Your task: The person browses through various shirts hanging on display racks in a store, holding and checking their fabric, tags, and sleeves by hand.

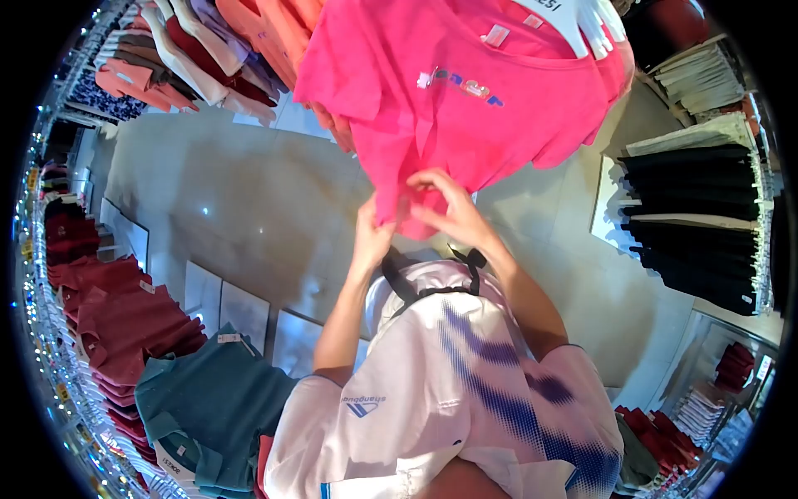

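Observation:
A bright pink T-shirt [490,116] with small multicoloured lettering on its chest hangs in front of me on a white hanger [569,25]. Its lower hem is gathered to a narrow point between my hands. My left hand [373,231] is closed on the left edge of that gathered cloth. From the other side, my right hand [451,208] has its fingers and thumb curled about the same bunch, slightly blurred. Part of the fingertips of both hands is hidden by the fabric.
Orange and other tops [270,33] hang at upper left. Maroon polo shirts [125,324] and a teal polo shirt [212,407] line the left rack. Black garments [690,224] hang at right. Low white platforms [224,303] edge the grey tiled floor [241,200].

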{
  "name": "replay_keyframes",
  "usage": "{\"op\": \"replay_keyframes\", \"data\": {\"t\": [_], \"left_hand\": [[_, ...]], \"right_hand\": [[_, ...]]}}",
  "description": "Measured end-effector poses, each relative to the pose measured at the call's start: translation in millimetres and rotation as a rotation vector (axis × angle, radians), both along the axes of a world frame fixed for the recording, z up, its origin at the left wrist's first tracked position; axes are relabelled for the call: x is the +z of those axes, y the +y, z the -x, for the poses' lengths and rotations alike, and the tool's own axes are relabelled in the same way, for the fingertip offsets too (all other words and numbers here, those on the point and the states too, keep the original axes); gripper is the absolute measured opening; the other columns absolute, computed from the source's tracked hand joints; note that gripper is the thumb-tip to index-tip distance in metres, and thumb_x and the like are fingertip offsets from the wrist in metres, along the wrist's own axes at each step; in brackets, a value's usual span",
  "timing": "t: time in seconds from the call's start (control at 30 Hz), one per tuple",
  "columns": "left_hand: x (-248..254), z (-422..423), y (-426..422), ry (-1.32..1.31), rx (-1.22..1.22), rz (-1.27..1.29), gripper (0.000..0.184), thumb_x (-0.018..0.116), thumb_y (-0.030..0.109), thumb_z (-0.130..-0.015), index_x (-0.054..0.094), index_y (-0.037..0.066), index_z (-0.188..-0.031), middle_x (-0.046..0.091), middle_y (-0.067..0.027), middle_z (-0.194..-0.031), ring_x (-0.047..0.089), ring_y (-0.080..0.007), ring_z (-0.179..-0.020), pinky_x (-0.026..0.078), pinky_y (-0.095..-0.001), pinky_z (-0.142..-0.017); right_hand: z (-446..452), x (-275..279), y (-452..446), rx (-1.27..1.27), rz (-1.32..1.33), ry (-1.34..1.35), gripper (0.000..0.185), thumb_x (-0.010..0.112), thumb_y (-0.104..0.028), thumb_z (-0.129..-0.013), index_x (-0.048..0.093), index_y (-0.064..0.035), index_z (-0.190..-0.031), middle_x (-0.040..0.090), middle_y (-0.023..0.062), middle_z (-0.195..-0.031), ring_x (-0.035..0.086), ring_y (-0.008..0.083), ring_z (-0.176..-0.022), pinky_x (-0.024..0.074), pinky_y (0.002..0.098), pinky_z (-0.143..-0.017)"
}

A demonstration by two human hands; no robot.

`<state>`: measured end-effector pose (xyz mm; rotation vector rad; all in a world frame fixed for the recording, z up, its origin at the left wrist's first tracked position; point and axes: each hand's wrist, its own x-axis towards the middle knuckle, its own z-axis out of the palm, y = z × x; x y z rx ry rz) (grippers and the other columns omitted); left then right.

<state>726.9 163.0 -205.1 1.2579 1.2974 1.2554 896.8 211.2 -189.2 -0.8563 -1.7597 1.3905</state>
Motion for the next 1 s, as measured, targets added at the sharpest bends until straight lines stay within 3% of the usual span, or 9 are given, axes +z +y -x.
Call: {"op": "replay_keyframes", "data": {"t": [0.07, 0.1, 0.2, 0.27, 0.33, 0.47, 0.53, 0.67, 1.0], "left_hand": [[14.6, -17.4, 1.5, -0.332, 0.179, 0.188, 0.015, 0.068, 0.016, -0.087, 0.062, 0.002, -0.088, 0.055, 0.0052, -0.073, 0.049, -0.0033, -0.068, 0.042, -0.0222, -0.058], [13.4, -21.3, 0.7, -0.325, 0.176, 0.196, 0.015, 0.068, 0.016, -0.087, 0.062, 0.002, -0.088, 0.055, 0.0052, -0.073, 0.049, -0.0033, -0.068, 0.042, -0.0222, -0.058], [12.6, -31.5, -1.5, -0.352, 0.198, 0.184, 0.013, 0.069, 0.013, -0.086, 0.064, 0.003, -0.092, 0.058, 0.0036, -0.077, 0.053, -0.006, -0.07, 0.044, -0.0226, -0.063], [24.5, -37.4, 1.9, -0.435, 0.242, 0.181, 0.014, 0.067, 0.012, -0.087, 0.063, 0.002, -0.097, 0.06, 0.0018, -0.082, 0.055, -0.0071, -0.074, 0.045, -0.024, -0.065], [30.7, -37.9, 1.8, -0.572, 0.265, 0.201, 0.023, 0.064, 0.009, -0.089, 0.059, 0.002, -0.11, 0.063, -0.0027, -0.096, 0.058, -0.0104, -0.083, 0.048, -0.0278, -0.071], [34.0, -57.2, 4.2, -0.644, 0.344, 0.197, 0.031, 0.064, 0.013, -0.09, 0.054, 0.002, -0.118, 0.062, -0.0037, -0.101, 0.06, -0.0123, -0.085, 0.049, -0.0282, -0.073], [33.4, -64.2, 2.1, -0.637, 0.391, 0.198, 0.03, 0.064, 0.013, -0.09, 0.055, 0.002, -0.116, 0.062, -0.0036, -0.1, 0.059, -0.012, -0.084, 0.049, -0.028, -0.072], [32.1, -70.9, -3.0, -0.621, 0.462, 0.221, 0.025, 0.065, 0.015, -0.09, 0.056, 0.002, -0.11, 0.061, -0.003, -0.096, 0.058, -0.0107, -0.081, 0.048, -0.0271, -0.068], [21.9, -77.4, -10.3, -0.48, 0.351, 0.124, 0.033, 0.072, 0.021, -0.084, 0.058, 0.001, -0.106, 0.061, -0.0006, -0.088, 0.056, -0.0091, -0.072, 0.047, -0.0259, -0.064]], "right_hand": [[-9.8, 2.5, -15.0, 0.048, -0.005, -0.06, 0.052, 0.076, -0.011, -0.072, 0.053, -0.001, -0.117, 0.053, 0.0084, -0.115, 0.053, 0.0186, -0.108, 0.0412, 0.0328, -0.093], [-12.7, 5.3, -22.1, 0.006, -0.124, -0.192, 0.052, 0.077, -0.01, -0.071, 0.053, -0.0004, -0.116, 0.053, 0.0108, -0.116, 0.055, 0.0205, -0.106, 0.0449, 0.0331, -0.09], [-30.3, -10.6, -22.8, -0.026, -0.176, -0.224, 0.044, 0.075, -0.008, -0.073, 0.056, 0.0012, -0.111, 0.058, 0.0121, -0.11, 0.061, 0.0218, -0.098, 0.0497, 0.0319, -0.082], [-37.9, -8.2, -21.2, 0.019, -0.088, 0.009, 0.033, 0.072, -0.005, -0.075, 0.06, 0.0018, -0.105, 0.064, 0.0117, -0.101, 0.064, 0.0215, -0.087, 0.0518, 0.0309, -0.075], [-44.4, -5.0, -20.5, 0.03, -0.072, -0.017, 0.03, 0.071, -0.005, -0.076, 0.061, 0.0018, -0.104, 0.065, 0.0109, -0.098, 0.065, 0.0205, -0.085, 0.0519, 0.0311, -0.075], [-46.2, 2.8, -26.3, -0.026, -0.178, -0.116, 0.027, 0.069, -0.005, -0.077, 0.062, 0.0011, -0.102, 0.065, 0.0121, -0.095, 0.065, 0.0248, -0.084, 0.0516, 0.0318, -0.074], [-46.5, 8.1, -31.7, -0.1, -0.333, -0.161, 0.029, 0.069, -0.005, -0.075, 0.061, 0.0003, -0.102, 0.063, 0.0141, -0.095, 0.064, 0.031, -0.085, 0.0512, 0.0343, -0.074], [-45.3, 16.2, -39.3, -0.215, -0.489, -0.212, 0.029, 0.065, -0.002, -0.074, 0.06, 0.0008, -0.102, 0.063, 0.0137, -0.095, 0.063, 0.031, -0.084, 0.051, 0.0365, -0.074], [-50.3, 1.6, -38.0, -0.274, -0.582, -0.267, 0.023, 0.057, 0.005, -0.074, 0.06, 0.0019, -0.096, 0.061, 0.0154, -0.088, 0.061, 0.0333, -0.075, 0.0497, 0.0385, -0.067]]}}
